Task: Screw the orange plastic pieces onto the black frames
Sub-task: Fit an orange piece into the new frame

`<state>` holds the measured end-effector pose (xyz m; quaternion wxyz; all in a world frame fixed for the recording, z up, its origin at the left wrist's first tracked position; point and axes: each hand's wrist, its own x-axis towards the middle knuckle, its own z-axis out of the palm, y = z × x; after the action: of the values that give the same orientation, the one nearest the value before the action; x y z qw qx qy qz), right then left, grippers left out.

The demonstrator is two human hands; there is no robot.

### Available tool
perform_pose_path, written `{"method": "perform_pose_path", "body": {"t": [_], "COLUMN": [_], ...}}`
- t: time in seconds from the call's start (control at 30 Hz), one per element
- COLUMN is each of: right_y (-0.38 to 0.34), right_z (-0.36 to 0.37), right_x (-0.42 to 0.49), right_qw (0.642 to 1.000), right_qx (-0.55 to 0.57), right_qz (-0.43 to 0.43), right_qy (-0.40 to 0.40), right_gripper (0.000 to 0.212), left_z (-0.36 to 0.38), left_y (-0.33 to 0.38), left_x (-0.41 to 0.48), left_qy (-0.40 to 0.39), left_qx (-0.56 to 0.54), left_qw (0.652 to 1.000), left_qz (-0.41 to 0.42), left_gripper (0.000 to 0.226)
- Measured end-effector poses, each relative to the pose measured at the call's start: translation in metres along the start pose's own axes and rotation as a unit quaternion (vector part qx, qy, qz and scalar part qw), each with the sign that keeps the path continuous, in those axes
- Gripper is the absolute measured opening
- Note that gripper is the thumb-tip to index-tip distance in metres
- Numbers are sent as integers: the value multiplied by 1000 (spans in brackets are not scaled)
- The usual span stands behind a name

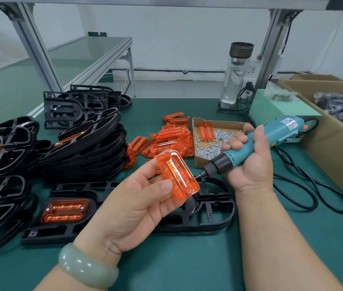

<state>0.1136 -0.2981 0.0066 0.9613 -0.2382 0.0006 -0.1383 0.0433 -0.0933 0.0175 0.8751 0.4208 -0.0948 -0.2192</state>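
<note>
Room: white wall at back, aluminium bench uprights (pixel 38 49) w/ a shelf rail overhead.
Surface: green bench mat (pixel 187 259), crowded on the left and back.
L hand (pixel 132 206): raised over the bench, thumb and fingers pinching one orange plastic piece (pixel 178 175) by its edges; pale green bangle (pixel 86 267) on the wrist.
R hand (pixel 248 160): fist wrapped round a teal electric screwdriver (pixel 256 143), bit angled down-left, tip just beside the held piece's right edge; can't tell if it touches.
Black frame (pixel 61 229): flat on the mat right under both hands; its left end already has a fitted orange piece (pixel 64 210) w/ screws at both ends.
Loose orange pieces (pixel 170 137): heap behind the hands, mid-bench.
Screws (pixel 214 148): in a shallow cardboard tray (pixel 197 122) just right of the heap, near the R hand; one orange piece lies in it too.
Stacked black frames (pixel 86 152): piles along the left, some w/ orange fitted.
Far right: big cardboard box (pixel 334 143) holding dark bagged stuff; pale green power unit (pixel 275 110) beside it, black cable (pixel 304 185) looping across the mat.
Back: clear glass bottle (pixel 236 74) w/ dark cap, upright by the right upright.
</note>
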Motion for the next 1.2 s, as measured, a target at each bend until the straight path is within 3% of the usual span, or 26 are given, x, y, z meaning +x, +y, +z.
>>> {"method": "perform_pose_path", "body": {"t": [0.13,0.43,0.57,0.63,0.7,0.73,0.83,0.9,1.2], "right_y": [0,1,0,0,0,0,-1,-2,-2], "right_z": [-1,-1,-1,-1,-1,-1,-1,-2,-3], "right_x": [0,0,1,1,1,1,2,2,3], "right_qw": [1000,1000,1000,1000,1000,1000,1000,1000,1000], "right_qx": [2,-1,2,1,0,1,4,7,11], "right_qz": [1,2,2,2,1,1,0,0,-2], "right_qy": [0,0,1,1,4,5,5,4,1], "right_gripper": [20,19,19,19,19,19,20,20,20], "left_z": [-4,-9,-8,-6,-5,-7,-11,-11,-6], "left_y": [-2,-2,4,9,16,21,37,42,21], "left_x": [-1,-2,-1,1,4,7,14,17,28], "left_qy": [37,75,116,148,164,171,177,152,61], "left_qx": [-22,-20,79,175,322,425,682,746,809], "left_qw": [999,995,988,972,932,889,706,647,584], "left_qz": [-24,-61,-68,-53,-13,19,71,46,10], "left_gripper": [41,33,22,30,36,35,23,21,12]}}
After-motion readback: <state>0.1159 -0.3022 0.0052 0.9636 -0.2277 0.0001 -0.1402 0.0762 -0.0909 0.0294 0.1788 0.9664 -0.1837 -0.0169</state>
